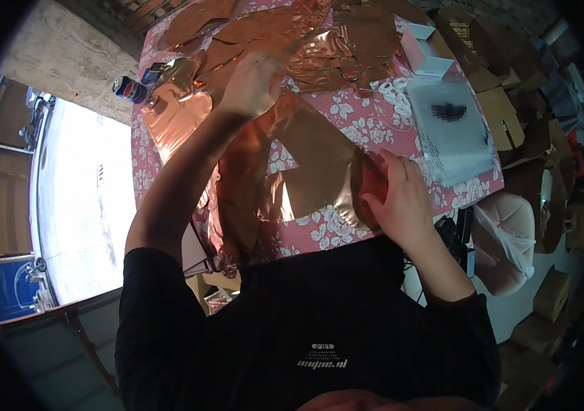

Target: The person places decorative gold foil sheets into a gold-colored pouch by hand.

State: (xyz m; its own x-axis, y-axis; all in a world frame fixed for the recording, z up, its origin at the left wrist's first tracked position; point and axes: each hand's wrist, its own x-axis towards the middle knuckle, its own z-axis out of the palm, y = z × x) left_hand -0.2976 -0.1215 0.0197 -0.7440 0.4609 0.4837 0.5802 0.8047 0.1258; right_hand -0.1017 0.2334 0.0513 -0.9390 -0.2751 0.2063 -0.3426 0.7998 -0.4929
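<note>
My left hand (pixel 254 85) rests over copper-coloured foil sheets near the middle of the table; its fingers are blurred and partly hidden, so their grip does not show. Below it, a shiny copper foil sheet (pixel 316 168) spreads toward me, with a triangular gap through which the tablecloth shows. My right hand (pixel 405 198) is at this sheet's right edge, thumb and fingers apart, touching or very near the foil. More crumpled copper foil (pixel 343 58) lies at the far side, and another glossy piece (pixel 179 120) sits to the left.
A pink floral tablecloth (pixel 333 233) covers the table. At its right are clear plastic bags (pixel 446 147), a white box (pixel 429 55) and a white cord (pixel 394 96). A blue can (pixel 129 89) stands at the left edge. A cushioned stool (pixel 504 233) and cardboard boxes are on the right.
</note>
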